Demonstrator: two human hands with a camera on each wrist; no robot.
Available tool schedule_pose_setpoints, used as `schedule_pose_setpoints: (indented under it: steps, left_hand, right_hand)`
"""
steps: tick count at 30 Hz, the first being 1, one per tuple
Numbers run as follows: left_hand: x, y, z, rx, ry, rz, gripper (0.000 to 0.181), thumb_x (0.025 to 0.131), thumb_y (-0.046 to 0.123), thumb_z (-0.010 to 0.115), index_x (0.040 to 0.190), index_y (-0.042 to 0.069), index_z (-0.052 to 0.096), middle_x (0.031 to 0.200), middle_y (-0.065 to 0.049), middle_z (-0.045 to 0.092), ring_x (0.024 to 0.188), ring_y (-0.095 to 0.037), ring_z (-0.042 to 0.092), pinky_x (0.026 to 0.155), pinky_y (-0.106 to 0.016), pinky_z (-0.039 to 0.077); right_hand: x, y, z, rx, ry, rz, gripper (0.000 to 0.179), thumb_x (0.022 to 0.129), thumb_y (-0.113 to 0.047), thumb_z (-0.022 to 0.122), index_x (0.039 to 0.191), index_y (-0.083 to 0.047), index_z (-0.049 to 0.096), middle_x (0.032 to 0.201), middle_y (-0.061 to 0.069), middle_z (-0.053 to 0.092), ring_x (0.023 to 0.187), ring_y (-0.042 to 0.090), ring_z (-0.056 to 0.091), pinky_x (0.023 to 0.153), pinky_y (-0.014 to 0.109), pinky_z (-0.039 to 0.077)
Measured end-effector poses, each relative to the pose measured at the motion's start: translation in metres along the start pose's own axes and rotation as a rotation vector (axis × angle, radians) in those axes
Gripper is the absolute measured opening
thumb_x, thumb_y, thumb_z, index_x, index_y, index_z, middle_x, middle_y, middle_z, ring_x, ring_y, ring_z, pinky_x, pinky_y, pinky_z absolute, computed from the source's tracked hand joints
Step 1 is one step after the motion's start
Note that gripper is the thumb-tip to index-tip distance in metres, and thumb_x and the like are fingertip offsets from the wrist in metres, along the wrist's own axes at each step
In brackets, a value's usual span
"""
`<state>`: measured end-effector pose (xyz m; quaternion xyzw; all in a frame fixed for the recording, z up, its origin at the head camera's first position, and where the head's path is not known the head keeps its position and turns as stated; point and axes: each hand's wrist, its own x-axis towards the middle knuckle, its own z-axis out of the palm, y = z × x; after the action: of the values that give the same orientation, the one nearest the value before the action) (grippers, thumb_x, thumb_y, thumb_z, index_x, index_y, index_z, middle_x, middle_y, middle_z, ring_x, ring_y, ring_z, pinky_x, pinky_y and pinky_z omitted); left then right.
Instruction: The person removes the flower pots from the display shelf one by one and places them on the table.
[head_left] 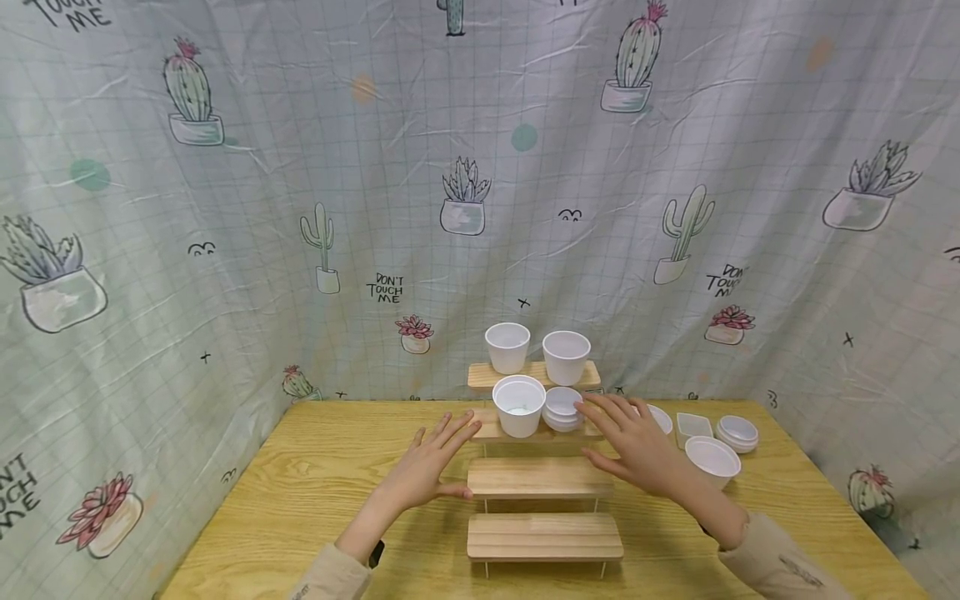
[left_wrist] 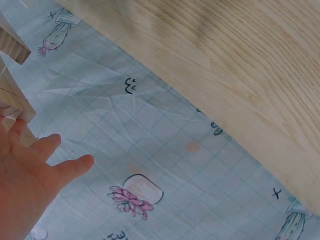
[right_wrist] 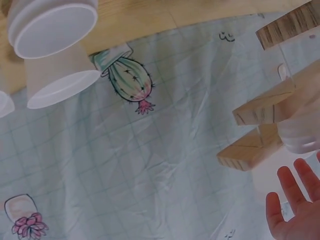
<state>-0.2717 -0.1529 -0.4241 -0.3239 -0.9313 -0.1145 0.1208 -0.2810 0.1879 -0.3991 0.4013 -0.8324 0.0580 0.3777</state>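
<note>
A tiered wooden stand [head_left: 540, 477] rises in steps on the table. Two white cups stand on its top shelf, the left cup [head_left: 507, 348] and the right cup [head_left: 567, 358]. On the shelf below are another white cup [head_left: 519, 407] and a low round tub [head_left: 562, 409]. My left hand [head_left: 422, 468], fingers spread, is at that shelf's left end; in the left wrist view its fingertips partly overlap a shelf end. My right hand [head_left: 637, 442] has its fingers extended close to the low tub. Whether they touch it, I cannot tell. Neither hand holds anything.
To the right on the table are a white bowl-like cup [head_left: 712, 458], a square container [head_left: 693, 428], a round tub [head_left: 738, 433] and another white container [head_left: 660, 419] partly behind my right hand. A cactus-print curtain [head_left: 420, 250] hangs behind and around the table [head_left: 337, 450].
</note>
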Motion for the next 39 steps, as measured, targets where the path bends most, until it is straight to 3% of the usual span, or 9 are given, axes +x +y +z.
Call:
schedule_pose_setpoints:
  steps: [5,12,17,33,39]
  left_hand:
    - [0.000,0.000,0.001,-0.010,-0.001,0.005,0.093,0.067,0.053,0.064,0.143,0.022,0.020,0.150,-0.001,0.020,0.135,-0.036,0.020,0.097,-0.067,0.024]
    - [0.001,0.000,0.000,-0.004,-0.003,0.000,0.094,0.067,0.054,0.064,0.143,0.023,0.020,0.150,0.000,0.019,0.135,-0.036,0.020,0.097,-0.067,0.024]
    - [0.001,0.000,-0.001,-0.002,-0.006,0.000,0.094,0.067,0.054,0.063,0.143,0.022,0.020,0.150,0.000,0.019,0.135,-0.035,0.019,0.097,-0.067,0.024]
    - [0.001,0.001,0.000,0.000,-0.004,-0.002,0.094,0.067,0.053,0.064,0.143,0.021,0.020,0.150,-0.002,0.019,0.134,-0.038,0.021,0.097,-0.067,0.024]
    - [0.001,0.001,0.000,-0.008,-0.003,-0.002,0.094,0.067,0.053,0.064,0.143,0.022,0.020,0.150,-0.002,0.019,0.134,-0.037,0.021,0.097,-0.067,0.024]
  right_hand:
    - [0.006,-0.001,0.006,0.004,0.007,-0.018,0.059,0.080,-0.042,0.060,0.128,-0.010,0.048,0.128,0.010,0.049,0.110,0.026,0.045,0.082,0.046,0.038]
    - [0.014,-0.001,0.015,-0.013,0.021,-0.036,0.061,0.077,-0.039,0.064,0.128,-0.010,0.048,0.130,0.010,0.047,0.112,0.027,0.044,0.081,0.046,0.038]
    - [0.018,-0.003,0.017,-0.016,0.011,-0.027,0.057,0.083,-0.043,0.057,0.128,-0.010,0.048,0.130,0.010,0.048,0.111,0.027,0.045,0.080,0.045,0.038]
    - [0.025,-0.003,0.028,-0.046,0.006,-0.017,0.056,0.080,-0.043,0.059,0.127,-0.017,0.048,0.126,0.008,0.049,0.104,0.026,0.047,0.076,0.041,0.037]
    - [0.029,-0.004,0.030,-0.078,0.024,-0.017,0.052,0.089,-0.051,0.039,0.123,-0.013,0.051,0.120,0.009,0.052,0.100,0.027,0.048,0.076,0.041,0.037]
